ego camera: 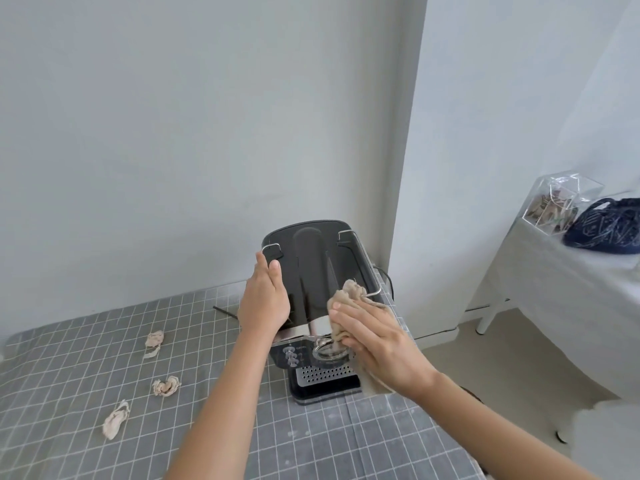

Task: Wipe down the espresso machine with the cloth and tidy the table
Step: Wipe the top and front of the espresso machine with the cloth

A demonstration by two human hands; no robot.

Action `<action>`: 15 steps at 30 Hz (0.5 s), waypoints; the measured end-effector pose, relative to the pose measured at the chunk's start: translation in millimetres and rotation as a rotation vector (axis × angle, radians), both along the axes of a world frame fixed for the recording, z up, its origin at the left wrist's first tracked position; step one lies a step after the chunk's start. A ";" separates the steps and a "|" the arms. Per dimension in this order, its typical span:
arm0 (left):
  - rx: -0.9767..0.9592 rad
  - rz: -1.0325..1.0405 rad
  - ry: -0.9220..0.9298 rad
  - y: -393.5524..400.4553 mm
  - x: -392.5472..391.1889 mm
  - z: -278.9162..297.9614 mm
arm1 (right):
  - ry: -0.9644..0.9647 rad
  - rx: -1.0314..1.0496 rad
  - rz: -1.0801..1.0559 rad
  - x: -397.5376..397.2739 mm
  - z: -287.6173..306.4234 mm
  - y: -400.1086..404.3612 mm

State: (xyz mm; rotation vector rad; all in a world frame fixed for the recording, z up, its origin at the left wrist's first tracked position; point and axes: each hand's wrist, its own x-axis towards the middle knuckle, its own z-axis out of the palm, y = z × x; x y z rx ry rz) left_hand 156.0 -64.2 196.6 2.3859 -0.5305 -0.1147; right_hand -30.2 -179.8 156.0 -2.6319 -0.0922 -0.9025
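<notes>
Head view. I note the espresso machine [318, 296] standing at the far right corner of the desk [242, 427], close to the wall, its front panel and perforated drip tray facing me. The desk carries a grey cloth with a white grid.

The left hand [265, 299] lies against the machine's left side near the top edge, fingers straight and together, thumb over the top surface; its grip is released, flat against the casing and holding nothing.

The right hand [374, 344] presses a crumpled beige cloth [349, 299] onto the front right part of the machine's top, by the chrome band. The fingers are spread over the cloth and bent around its front fold, so I record this grip as grasping the cloth. Part of the cloth sticks up beyond the fingertips, touching the wire rail on the machine's right edge.

Three crumpled paper scraps lie on the desk left of the machine, well apart from it: one farthest back [154, 342], one in the middle [167, 386], one nearest me [116, 419].

To the right, on a separate white-covered surface, I see a clear plastic box [561, 202] and a dark blue bag [604, 230] just beside it.
</notes>
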 end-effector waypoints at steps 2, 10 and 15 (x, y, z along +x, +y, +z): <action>0.011 0.004 -0.004 0.6 0.2 -0.5 | -0.004 -0.041 0.022 -2.0 2.6 -4.4; 0.072 -0.015 -0.038 3.8 -2.4 4.1 | 0.006 -0.061 0.100 -10.8 -3.9 -13.2; 0.086 -0.005 -0.034 4.1 -4.9 5.9 | -0.009 -0.042 0.095 -14.9 -1.3 -15.1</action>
